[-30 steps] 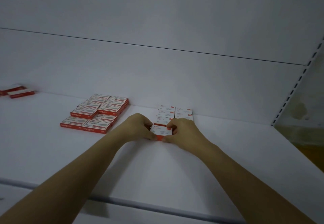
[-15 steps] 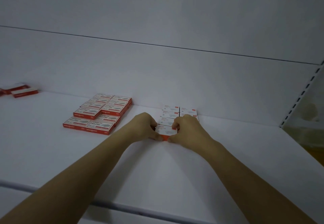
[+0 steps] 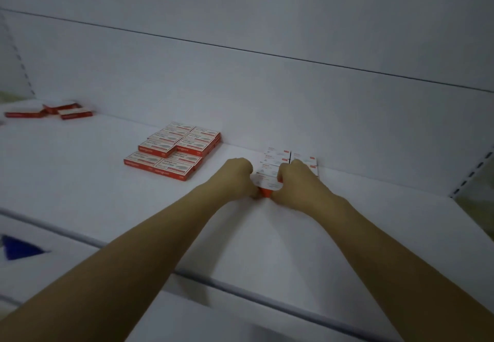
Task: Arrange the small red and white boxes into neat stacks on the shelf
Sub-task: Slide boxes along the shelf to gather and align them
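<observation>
White back panel (image 3: 240, 87) fills most of the view, w/ one dark horizontal seam across it. Slotted upright strip (image 3: 470, 175) at the far right edge. Below, a white shelf (image 3: 80, 194) w/ a pale front lip, dimly lit. Two bare forearms come in from the bottom corners & meet near the back, right of centre.

Left hand (image 3: 238, 178) & right hand (image 3: 296, 181) are both curled, knuckles up, pinching one small red and white box (image 3: 267, 182) between them, one from each side. Box has its white top up & red front face toward the camera. Can't tell if it rests on the shelf or sits just above it. It's at the front end of a cluster of white-topped boxes (image 3: 291, 158), two wide, against the back panel; right hand covers part of that cluster.

Left of the hands & apart from them: tidy block of red-sided boxes (image 3: 171, 151), two wide, back rows stacked higher than the front row. Far left by the panel: approx three loose red boxes (image 3: 53, 110) lying askew. Blurry blue shape (image 3: 18, 248) at lower left below the shelf lip, can't ID.
</observation>
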